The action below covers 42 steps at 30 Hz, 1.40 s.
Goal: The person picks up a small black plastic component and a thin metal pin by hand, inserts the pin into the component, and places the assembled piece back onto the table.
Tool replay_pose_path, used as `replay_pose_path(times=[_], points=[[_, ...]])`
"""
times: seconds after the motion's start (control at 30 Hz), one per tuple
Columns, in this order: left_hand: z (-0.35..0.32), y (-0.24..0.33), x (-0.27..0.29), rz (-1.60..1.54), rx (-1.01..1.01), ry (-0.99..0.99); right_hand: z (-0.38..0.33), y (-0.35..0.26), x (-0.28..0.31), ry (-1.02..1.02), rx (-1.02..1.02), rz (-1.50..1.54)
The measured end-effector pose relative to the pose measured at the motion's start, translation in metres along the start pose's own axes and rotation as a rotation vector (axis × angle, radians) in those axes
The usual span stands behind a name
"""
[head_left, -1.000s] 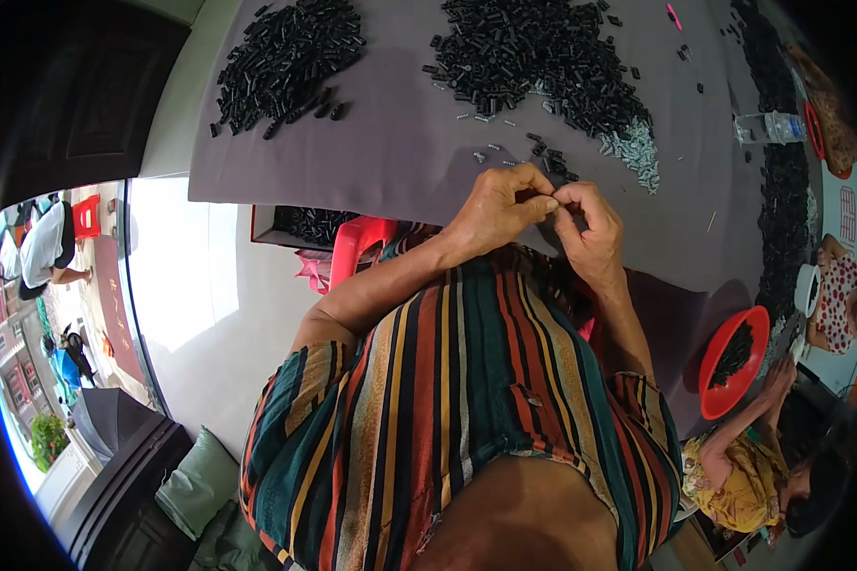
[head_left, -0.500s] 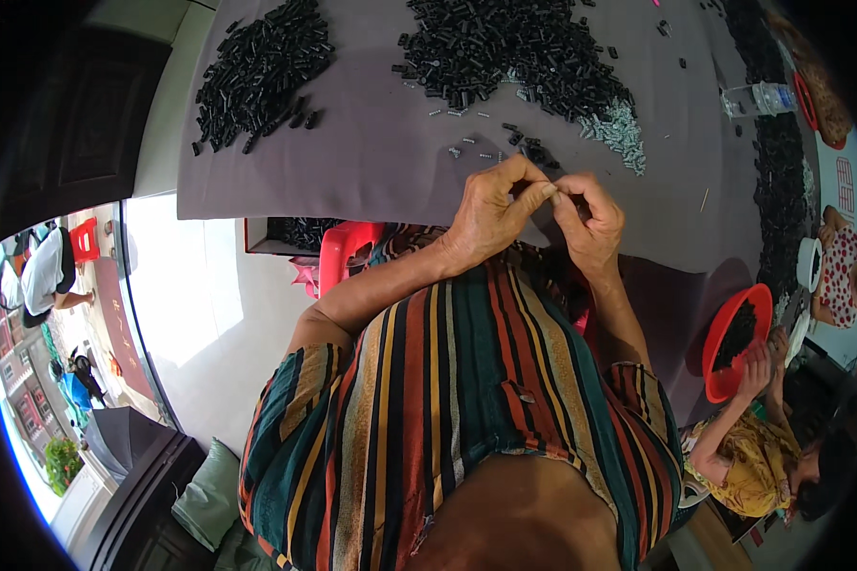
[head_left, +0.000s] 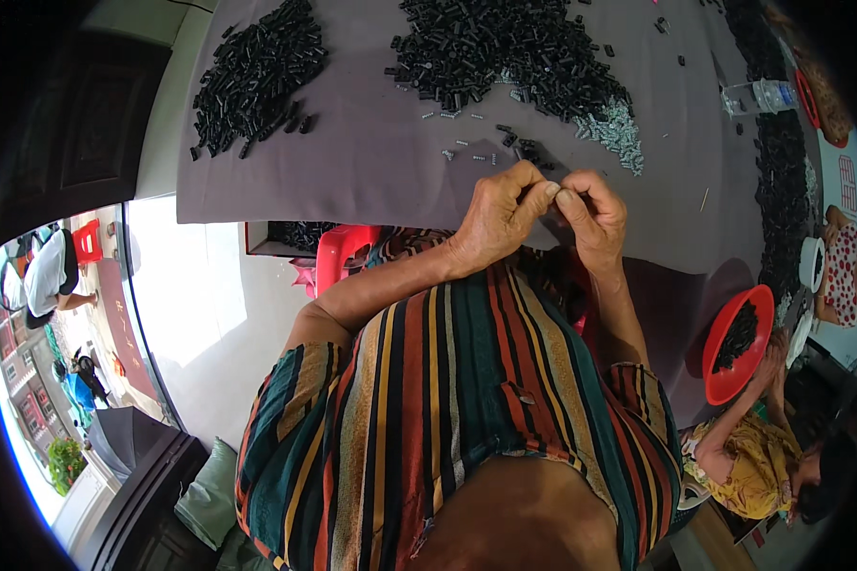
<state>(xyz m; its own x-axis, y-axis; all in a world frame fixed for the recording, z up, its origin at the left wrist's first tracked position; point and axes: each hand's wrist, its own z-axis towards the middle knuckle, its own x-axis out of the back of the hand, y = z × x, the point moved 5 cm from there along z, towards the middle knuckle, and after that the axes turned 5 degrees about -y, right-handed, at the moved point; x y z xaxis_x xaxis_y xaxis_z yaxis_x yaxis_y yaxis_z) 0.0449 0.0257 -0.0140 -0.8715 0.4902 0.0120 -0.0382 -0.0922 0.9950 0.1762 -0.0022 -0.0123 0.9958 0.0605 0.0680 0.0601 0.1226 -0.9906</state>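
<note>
Big cloth-covered grey-mauve bench [head_left: 371, 176] is running out of frame up top, cutting off the wide heap of small black cylindrical parts [head_left: 500, 48]. Bare left hand [head_left: 500, 211] & right hand [head_left: 596, 226] are meeting, each pinching thumb to finger; can't tell what's btwn, fingertips hiding it. Silvery heap of tiny ridged bits [head_left: 616, 138] is lying beyond R hand; few loose black parts [head_left: 531, 150] are sitting just past L hand, poss. touching, unclear.
</note>
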Motion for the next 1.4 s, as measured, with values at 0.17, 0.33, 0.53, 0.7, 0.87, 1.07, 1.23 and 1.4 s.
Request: replay_pose_path(times=[0.17, 0.33, 0.53, 0.7, 0.87, 1.07, 1.23, 1.4], points=[[0.001, -0.006, -0.003, 0.037, -0.006, 0.058, 0.001, 0.004, -0.004, 0.018, -0.049, 0.112], [0.003, -0.004, -0.001, 0.191, -0.017, 0.092, 0.000, 0.009, -0.003, 0.010, -0.049, 0.114], [0.004, 0.001, -0.004, 0.242, -0.198, 0.105, 0.000, 0.012, -0.004, -0.063, -0.164, 0.339], [0.017, 0.002, 0.001, 0.240, -0.075, 0.147, 0.005, 0.010, 0.001, 0.055, -0.046, 0.389], [0.049, 0.002, 0.018, 0.341, -0.029, 0.051, 0.007, 0.023, 0.014, 0.070, -0.060, 0.441], [0.060, 0.013, 0.060, 0.625, -0.209, 0.179, 0.010, 0.031, 0.012, 0.136, -0.077, 0.556], [0.031, 0.001, 0.083, 0.851, -0.240, 0.159, 0.008, 0.031, 0.012, 0.149, -0.029, 0.460], [0.021, -0.002, 0.083, 1.027, -0.319, 0.099, 0.008, 0.033, 0.008, 0.127, -0.046, 0.432]])
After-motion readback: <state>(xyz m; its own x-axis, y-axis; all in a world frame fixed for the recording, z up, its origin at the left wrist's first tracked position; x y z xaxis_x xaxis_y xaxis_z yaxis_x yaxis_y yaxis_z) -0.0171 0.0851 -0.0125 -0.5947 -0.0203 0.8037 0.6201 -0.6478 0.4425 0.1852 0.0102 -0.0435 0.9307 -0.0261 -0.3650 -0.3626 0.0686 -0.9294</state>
